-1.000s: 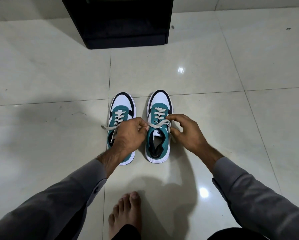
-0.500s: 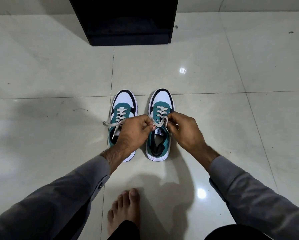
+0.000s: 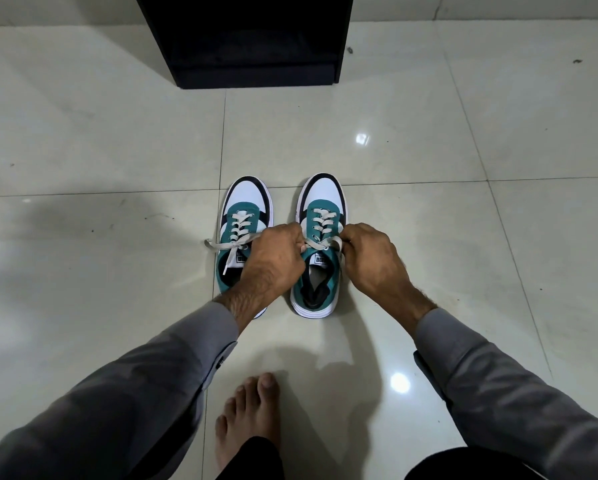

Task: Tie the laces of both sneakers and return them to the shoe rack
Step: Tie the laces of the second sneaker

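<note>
left hand [image 3: 273,258] and right hand [image 3: 370,259], fingers closed, each pinching a lace end [image 3: 327,244] of the right-side teal sneaker [image 3: 320,244] on tiled floor [image 3: 100,150].

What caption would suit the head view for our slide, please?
Both hands, left hand and right hand, pull the right sneaker's laces; left sneaker untied.

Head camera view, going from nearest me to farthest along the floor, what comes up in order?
Bare foot → right sneaker with both hands on its laces → black shoe rack.
</note>
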